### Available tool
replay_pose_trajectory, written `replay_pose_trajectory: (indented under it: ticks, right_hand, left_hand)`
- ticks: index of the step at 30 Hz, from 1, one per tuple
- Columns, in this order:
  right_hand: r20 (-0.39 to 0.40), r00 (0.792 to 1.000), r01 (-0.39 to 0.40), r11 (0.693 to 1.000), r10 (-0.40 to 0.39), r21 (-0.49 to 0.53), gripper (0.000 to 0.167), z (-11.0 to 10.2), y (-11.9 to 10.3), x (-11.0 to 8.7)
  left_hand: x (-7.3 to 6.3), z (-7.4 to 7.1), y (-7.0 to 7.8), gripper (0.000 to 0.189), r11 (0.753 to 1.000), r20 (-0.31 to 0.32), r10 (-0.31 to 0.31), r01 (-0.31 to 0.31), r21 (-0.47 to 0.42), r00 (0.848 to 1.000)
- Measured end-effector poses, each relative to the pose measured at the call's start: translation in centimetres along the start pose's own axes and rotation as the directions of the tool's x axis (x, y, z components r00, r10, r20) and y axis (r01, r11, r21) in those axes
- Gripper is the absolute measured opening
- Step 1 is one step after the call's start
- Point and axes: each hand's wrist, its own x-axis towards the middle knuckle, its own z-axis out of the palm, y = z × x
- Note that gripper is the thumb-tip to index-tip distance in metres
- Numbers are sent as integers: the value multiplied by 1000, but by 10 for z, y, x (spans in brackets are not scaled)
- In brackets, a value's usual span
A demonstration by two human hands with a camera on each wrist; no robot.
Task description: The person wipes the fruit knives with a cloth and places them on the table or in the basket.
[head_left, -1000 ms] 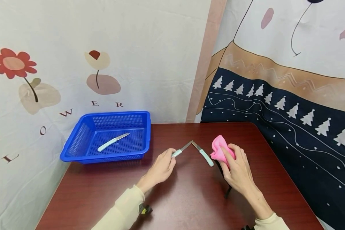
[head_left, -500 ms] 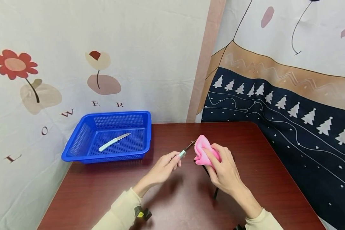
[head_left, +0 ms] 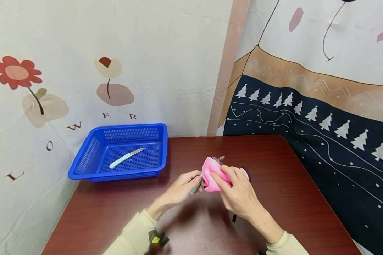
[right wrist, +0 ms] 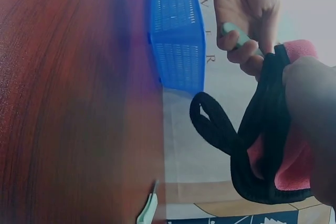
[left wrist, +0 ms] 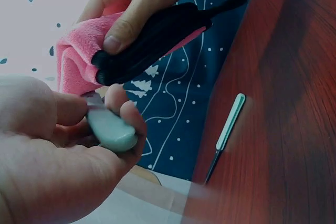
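My left hand (head_left: 178, 189) grips a small knife by its pale green handle (left wrist: 111, 129). Most of that knife's blade is hidden by a pink cloth (head_left: 214, 177) with black edging. My right hand (head_left: 242, 194) holds the folded cloth against the knife, thumb and fingers pinching it. A black loop (right wrist: 212, 121) hangs from the cloth in the right wrist view. On the table beyond the hands lies a second knife (left wrist: 230, 123) with a pale green handle. In the head view the cloth and right hand cover most of it.
A blue perforated basket (head_left: 159, 169) stands at the table's back left, with one light-handled knife (head_left: 126, 158) inside. The dark red wooden table (head_left: 293, 198) ends at a printed fabric wall (head_left: 178, 71) behind and at the right.
My right hand has moved left with the cloth, from beside the table knife onto the blade of the held knife. My left hand has raised that knife off the table and turned it.
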Motion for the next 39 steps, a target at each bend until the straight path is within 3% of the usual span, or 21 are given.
replay_pose_trajectory:
  ticks: [8, 25, 31, 39]
  right_hand:
    - [30, 1000, -5, 999, 6, -35, 40, -3, 0, -1]
    - [80, 990, -103, 988, 113, -111, 45, -16, 22, -3]
    - [35, 988, -146, 984, 150, -106, 46, -21, 34, -2]
    - [-29, 983, -180, 981, 179, -67, 46, -25, 38, -2]
  left_hand:
    - [-3, -3, 1, 32, 998, 37, -41, 43, -52, 998]
    - [-7, -7, -3, 30, 998, 81, -63, 63, 9, 995]
    - [-9, -8, -1, 29, 996, 93, -87, 87, 1, 992]
    - [-9, -7, -1, 26, 994, 58, -107, 107, 3, 993]
